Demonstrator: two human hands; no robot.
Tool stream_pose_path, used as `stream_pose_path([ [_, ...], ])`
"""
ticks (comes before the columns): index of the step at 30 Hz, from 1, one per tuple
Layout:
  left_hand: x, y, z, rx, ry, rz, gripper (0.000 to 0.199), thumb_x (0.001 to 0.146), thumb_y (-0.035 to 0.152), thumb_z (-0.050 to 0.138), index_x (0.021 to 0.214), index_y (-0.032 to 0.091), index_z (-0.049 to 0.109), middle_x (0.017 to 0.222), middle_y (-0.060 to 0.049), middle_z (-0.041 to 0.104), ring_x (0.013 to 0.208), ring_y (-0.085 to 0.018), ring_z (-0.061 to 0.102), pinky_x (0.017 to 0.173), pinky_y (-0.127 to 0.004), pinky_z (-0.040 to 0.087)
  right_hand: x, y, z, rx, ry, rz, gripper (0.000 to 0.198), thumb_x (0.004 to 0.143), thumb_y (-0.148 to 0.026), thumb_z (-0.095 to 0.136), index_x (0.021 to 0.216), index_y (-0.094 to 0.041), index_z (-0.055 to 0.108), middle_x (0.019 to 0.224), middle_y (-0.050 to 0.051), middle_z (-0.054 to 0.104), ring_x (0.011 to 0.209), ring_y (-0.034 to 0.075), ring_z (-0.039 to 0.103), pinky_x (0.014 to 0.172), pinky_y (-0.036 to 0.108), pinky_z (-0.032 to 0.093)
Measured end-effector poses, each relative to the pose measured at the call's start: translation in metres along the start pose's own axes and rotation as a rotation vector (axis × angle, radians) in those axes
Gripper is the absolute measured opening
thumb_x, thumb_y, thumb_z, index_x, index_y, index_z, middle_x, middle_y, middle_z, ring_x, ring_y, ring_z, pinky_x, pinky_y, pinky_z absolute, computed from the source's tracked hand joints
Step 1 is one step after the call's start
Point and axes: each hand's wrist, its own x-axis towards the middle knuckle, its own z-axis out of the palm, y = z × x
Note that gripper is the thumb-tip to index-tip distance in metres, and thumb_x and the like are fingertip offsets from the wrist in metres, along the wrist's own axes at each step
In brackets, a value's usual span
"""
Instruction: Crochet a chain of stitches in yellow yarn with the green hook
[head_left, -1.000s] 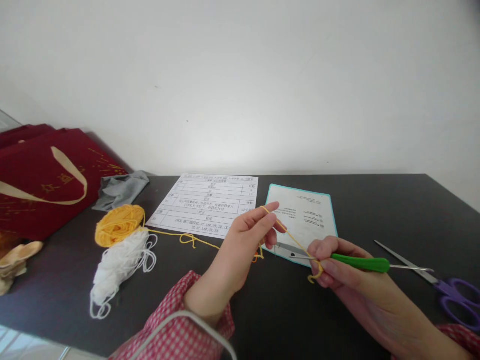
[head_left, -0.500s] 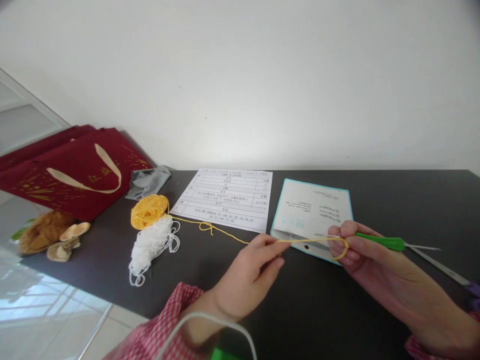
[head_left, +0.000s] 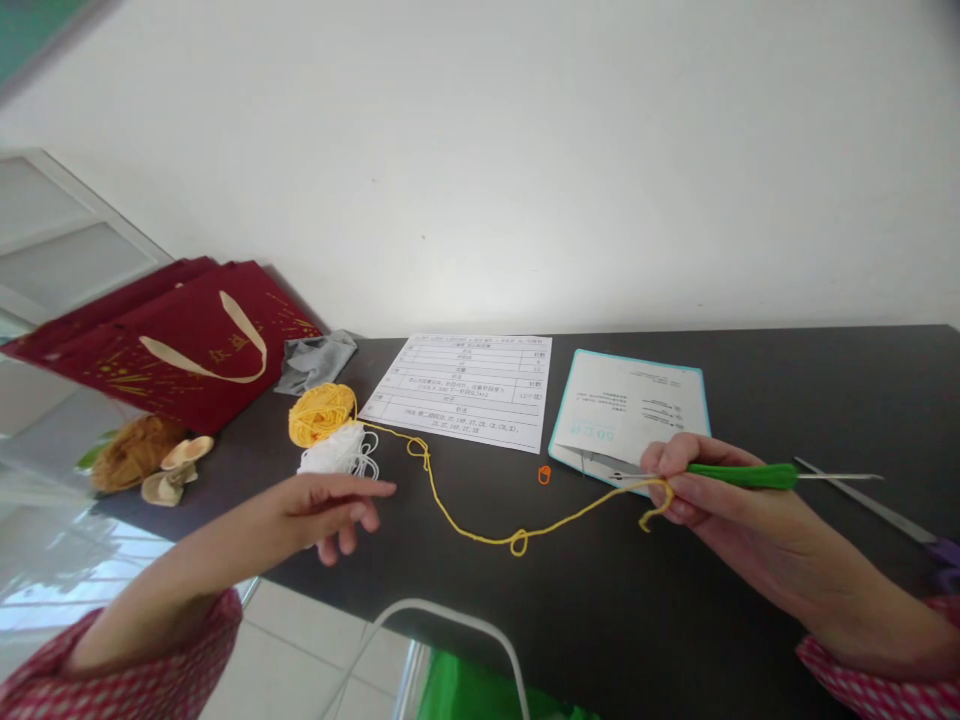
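My right hand grips a double-ended crochet hook by its green handle, one thin metal shaft pointing left and the other right. The same fingertips pinch the end of the yellow yarn, whose short tail hangs below them. From there the strand droops across the dark table, with loose loops in it, back to the yellow yarn ball. My left hand is empty, index finger stretched out and the others loosely curled. It hovers just in front of the white yarn, partly hiding it.
A printed sheet and a white pouch with a blue edge lie at the back. Near the pouch is an orange stitch marker. Scissors lie right; red bags, grey cloth and brown yarn are left.
My left hand has let go of the yellow yarn and moved left, toward the yarn balls. The strand has gone from taut to slack. The orange stitch marker has come into view.
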Motion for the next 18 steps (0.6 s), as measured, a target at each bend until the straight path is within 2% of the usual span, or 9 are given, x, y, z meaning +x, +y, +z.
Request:
stream_pose_path([
  [2,0.013,0.040,0.010,0.163,0.084,0.223,0.033,0.092,0.032,0.066,0.124,0.029,0.070,0.092,-0.001,0.074,0.071,-0.012,0.065,0.065,-0.022,0.057,-0.001,-0.001,0.003,-0.024,-0.015,-0.028,0.022,0.059,-0.030,0.095,0.065,-0.019,0.077,0.071,0.001,0.065,0.054,0.006,0.055,0.051,0.014,0.051],
  [4,0.035,0.078,0.037,0.202,0.080,0.520,0.037,0.093,0.027,0.063,0.131,0.028,0.066,0.099,-0.003,0.073,0.088,-0.014,0.066,0.081,-0.027,0.057,-0.003,-0.005,0.004,-0.047,-0.015,-0.069,0.023,0.058,-0.030,0.095,0.063,-0.018,0.076,0.071,0.001,0.065,0.053,0.007,0.054,0.048,0.014,0.049],
  [6,0.061,0.109,0.074,0.128,-0.136,0.763,0.045,0.092,0.025,0.064,0.136,0.028,0.060,0.116,-0.006,0.069,0.102,-0.016,0.065,0.089,-0.030,0.056,-0.004,-0.012,0.003,-0.064,-0.003,-0.121,0.024,0.058,-0.031,0.095,0.063,-0.018,0.076,0.071,0.002,0.065,0.052,0.007,0.053,0.045,0.014,0.047],
  [8,0.087,0.128,0.113,-0.006,-0.354,0.894,0.053,0.089,0.026,0.067,0.141,0.026,0.056,0.141,-0.011,0.056,0.126,-0.022,0.055,0.098,-0.035,0.053,-0.004,-0.019,0.000,-0.069,0.022,-0.177,0.024,0.059,-0.034,0.095,0.064,-0.020,0.076,0.070,0.001,0.064,0.050,0.006,0.052,0.042,0.014,0.045],
  [9,0.099,0.134,0.130,-0.062,-0.439,0.904,0.060,0.087,0.028,0.070,0.144,0.025,0.052,0.148,-0.013,0.049,0.133,-0.025,0.050,0.102,-0.037,0.052,-0.004,-0.023,-0.002,-0.067,0.036,-0.205,0.024,0.059,-0.035,0.095,0.064,-0.021,0.075,0.069,0.000,0.063,0.049,0.006,0.051,0.042,0.014,0.044],
  [11,0.117,0.140,0.155,-0.137,-0.532,0.886,0.073,0.081,0.026,0.077,0.148,0.023,0.047,0.145,-0.017,0.049,0.132,-0.029,0.051,0.100,-0.042,0.053,-0.003,-0.029,-0.007,-0.059,0.066,-0.256,0.025,0.059,-0.037,0.095,0.063,-0.023,0.074,0.066,-0.001,0.061,0.048,0.005,0.051,0.042,0.013,0.043],
  [13,0.127,0.141,0.169,-0.274,-0.590,0.835,0.080,0.076,0.021,0.080,0.148,0.026,0.046,0.142,-0.016,0.051,0.129,-0.031,0.053,0.096,-0.043,0.055,-0.002,-0.033,-0.011,-0.053,0.090,-0.286,0.024,0.060,-0.036,0.094,0.063,-0.024,0.074,0.065,-0.002,0.060,0.048,0.005,0.050,0.043,0.013,0.043],
  [16,0.130,0.140,0.168,-0.455,-0.663,0.762,0.076,0.075,0.015,0.079,0.143,0.034,0.052,0.148,-0.011,0.049,0.132,-0.030,0.050,0.087,-0.038,0.057,-0.002,-0.036,-0.013,-0.037,0.101,-0.293,0.024,0.060,-0.035,0.094,0.065,-0.024,0.073,0.066,-0.002,0.060,0.048,0.005,0.049,0.044,0.013,0.042],
  [18,0.124,0.142,0.160,-0.464,-0.607,0.775,0.068,0.076,0.016,0.079,0.137,0.036,0.058,0.153,-0.009,0.044,0.138,-0.030,0.044,0.087,-0.036,0.056,-0.004,-0.037,-0.012,-0.017,0.097,-0.294,0.025,0.060,-0.036,0.094,0.065,-0.024,0.073,0.067,-0.002,0.059,0.047,0.004,0.047,0.043,0.014,0.041],
])
